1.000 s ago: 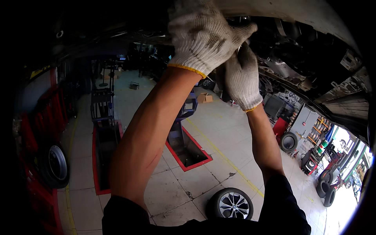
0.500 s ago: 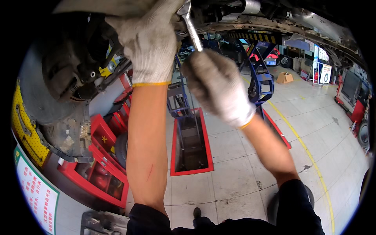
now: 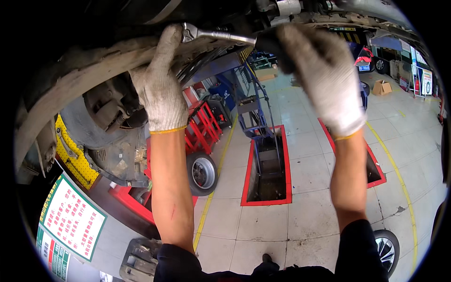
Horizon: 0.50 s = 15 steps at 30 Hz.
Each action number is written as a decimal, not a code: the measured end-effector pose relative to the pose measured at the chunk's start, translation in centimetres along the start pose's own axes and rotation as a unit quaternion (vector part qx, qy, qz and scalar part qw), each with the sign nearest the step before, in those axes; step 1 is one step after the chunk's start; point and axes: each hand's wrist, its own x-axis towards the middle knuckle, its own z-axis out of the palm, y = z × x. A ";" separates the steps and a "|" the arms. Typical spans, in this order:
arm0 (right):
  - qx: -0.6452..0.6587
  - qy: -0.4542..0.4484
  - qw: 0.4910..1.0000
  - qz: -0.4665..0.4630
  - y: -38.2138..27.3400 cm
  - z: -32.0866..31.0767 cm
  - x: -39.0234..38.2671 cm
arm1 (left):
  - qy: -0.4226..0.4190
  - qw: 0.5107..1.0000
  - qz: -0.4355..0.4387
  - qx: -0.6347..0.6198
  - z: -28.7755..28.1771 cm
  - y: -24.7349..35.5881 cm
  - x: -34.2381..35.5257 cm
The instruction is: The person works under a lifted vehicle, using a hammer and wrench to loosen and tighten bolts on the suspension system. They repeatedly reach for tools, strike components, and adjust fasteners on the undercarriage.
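A silver ratchet wrench lies nearly level under the vehicle's underside, its head at the left. My right hand, in a pale knit glove, is closed around the dark grip at the handle's right end. My left hand, gloved too, is raised against the long underbody rail. Its thumb points up and touches or nearly touches the ratchet head. The other fingers of that hand are mostly hidden, and whatever the ratchet head sits on is out of sight.
Below stand a blue lift frame and a red-edged floor pit. A loose wheel leans by red racks at the left; another wheel lies at the lower right. A cardboard box sits farther off.
My right hand has swung the ratchet handle from steep to nearly level, moving rightward. My left hand stays by the ratchet head, its thumb now visible beside it. The whole view has shifted.
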 end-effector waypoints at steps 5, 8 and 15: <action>0.194 0.051 0.972 0.122 0.2 13.4 -9.4 | 0.012 0.999 -0.043 -0.019 1.6 1.1 -0.5; 0.211 -0.053 0.975 0.048 2.8 17.7 -9.2 | 0.018 0.998 -0.039 -0.052 2.5 0.7 -0.4; 0.036 0.160 0.982 -0.098 -0.5 -2.0 -0.1 | 0.044 0.997 -0.064 -0.012 0.9 0.7 -1.3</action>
